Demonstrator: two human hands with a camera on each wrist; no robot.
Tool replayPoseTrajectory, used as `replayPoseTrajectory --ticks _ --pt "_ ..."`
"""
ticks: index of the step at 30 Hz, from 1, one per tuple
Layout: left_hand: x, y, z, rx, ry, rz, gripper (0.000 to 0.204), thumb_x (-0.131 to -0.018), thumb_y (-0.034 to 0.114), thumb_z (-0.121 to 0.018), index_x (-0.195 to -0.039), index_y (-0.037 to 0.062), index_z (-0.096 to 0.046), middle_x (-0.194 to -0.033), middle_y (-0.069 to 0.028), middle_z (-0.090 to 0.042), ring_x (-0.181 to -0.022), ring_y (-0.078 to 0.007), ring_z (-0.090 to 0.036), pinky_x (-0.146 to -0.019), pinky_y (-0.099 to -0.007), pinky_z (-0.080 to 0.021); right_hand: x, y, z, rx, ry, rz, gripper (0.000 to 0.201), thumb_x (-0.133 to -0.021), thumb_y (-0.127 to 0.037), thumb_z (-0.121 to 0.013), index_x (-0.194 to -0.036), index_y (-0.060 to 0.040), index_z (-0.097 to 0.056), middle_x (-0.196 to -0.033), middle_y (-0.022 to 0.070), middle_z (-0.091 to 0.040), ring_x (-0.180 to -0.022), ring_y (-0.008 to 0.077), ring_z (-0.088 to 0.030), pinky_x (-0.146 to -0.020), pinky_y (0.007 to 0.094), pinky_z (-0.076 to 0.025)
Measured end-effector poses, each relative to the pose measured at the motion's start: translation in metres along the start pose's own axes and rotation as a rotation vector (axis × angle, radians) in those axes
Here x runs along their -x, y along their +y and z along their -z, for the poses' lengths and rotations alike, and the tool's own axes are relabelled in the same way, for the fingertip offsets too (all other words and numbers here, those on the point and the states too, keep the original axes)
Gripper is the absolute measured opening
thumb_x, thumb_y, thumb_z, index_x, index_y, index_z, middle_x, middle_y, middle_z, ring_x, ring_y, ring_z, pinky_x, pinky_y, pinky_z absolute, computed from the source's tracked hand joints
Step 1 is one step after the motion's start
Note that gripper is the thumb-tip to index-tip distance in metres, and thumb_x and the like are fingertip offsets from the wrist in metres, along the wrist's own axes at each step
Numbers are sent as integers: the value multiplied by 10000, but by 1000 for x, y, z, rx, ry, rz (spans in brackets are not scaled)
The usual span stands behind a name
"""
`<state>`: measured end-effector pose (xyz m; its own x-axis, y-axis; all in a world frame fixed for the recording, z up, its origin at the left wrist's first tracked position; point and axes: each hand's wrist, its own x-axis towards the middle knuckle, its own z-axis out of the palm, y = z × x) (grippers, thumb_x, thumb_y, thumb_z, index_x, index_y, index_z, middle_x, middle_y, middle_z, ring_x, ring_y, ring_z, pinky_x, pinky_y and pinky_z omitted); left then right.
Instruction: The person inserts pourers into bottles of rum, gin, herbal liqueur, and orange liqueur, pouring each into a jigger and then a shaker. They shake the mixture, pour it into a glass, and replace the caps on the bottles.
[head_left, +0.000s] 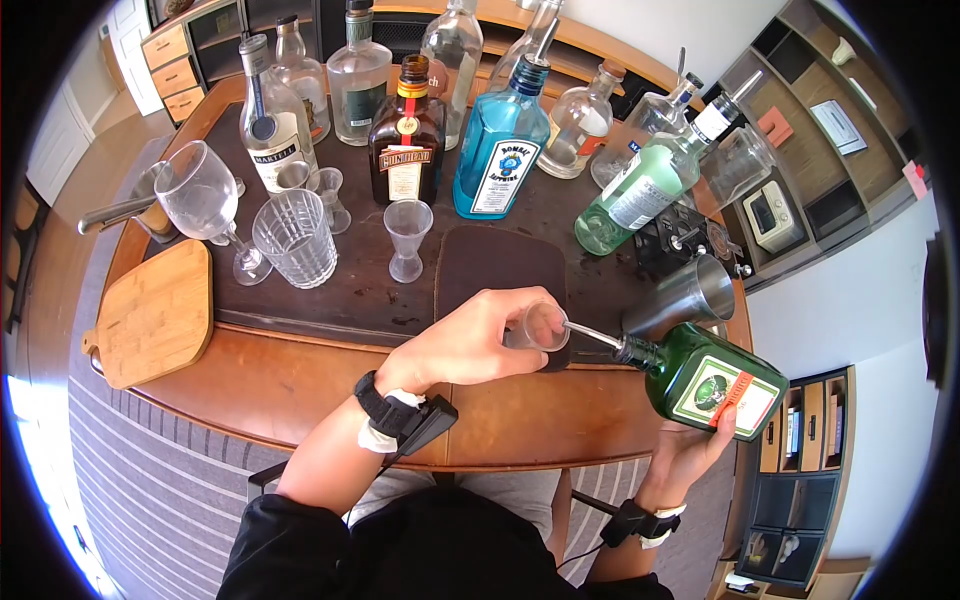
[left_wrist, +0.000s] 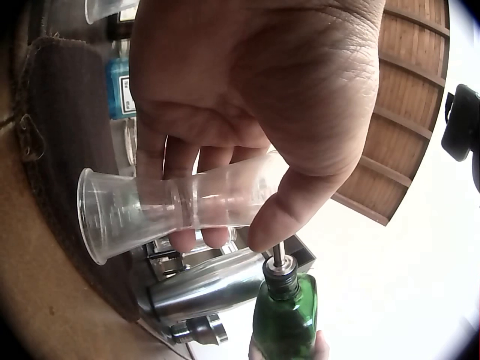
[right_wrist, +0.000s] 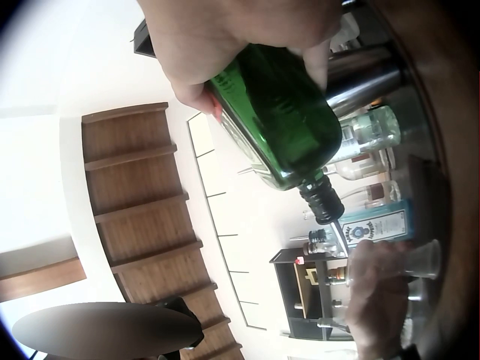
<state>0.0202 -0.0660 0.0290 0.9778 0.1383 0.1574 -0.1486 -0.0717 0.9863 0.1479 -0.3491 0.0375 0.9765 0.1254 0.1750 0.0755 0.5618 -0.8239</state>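
In the head view the left hand (head_left: 480, 335) holds a clear double-ended jigger (head_left: 545, 327) over the table's near part. The right hand (head_left: 690, 450) grips a green bottle (head_left: 715, 385) by its lower end, tilted so that its metal pourer (head_left: 595, 335) points at the jigger's mouth. In the left wrist view, fingers and thumb pinch the clear jigger (left_wrist: 180, 206) around its middle, with the green bottle (left_wrist: 286, 315) just beyond. The right wrist view has the green bottle (right_wrist: 277, 120) neck-down, its spout tip beside the left hand (right_wrist: 375, 300). Whether liquid flows, I cannot tell.
A steel shaker tin (head_left: 685, 298) stands close behind the green bottle. Farther back are a blue bottle (head_left: 503, 150), a brown bottle (head_left: 408, 145) and several clear bottles. Another jigger (head_left: 407, 240), a tumbler (head_left: 296, 240), a wine glass (head_left: 200, 190) and a wooden board (head_left: 158, 315) are at the left.
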Motion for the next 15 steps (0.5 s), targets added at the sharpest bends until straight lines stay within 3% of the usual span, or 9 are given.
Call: replayPoseTrajectory --ticks 15 --pt "1 2 0 22 6 14 314 -839 51 -729 -1139 11 -642 -1001 -52 -709 -985 -154 -651 -932 -328 -504 -1 -4 -1 6 -18 13 661 -989 -366 -665 -1518 -55 -421 -1455 104 -557 -1300 226 -580 -1091 439 -511"
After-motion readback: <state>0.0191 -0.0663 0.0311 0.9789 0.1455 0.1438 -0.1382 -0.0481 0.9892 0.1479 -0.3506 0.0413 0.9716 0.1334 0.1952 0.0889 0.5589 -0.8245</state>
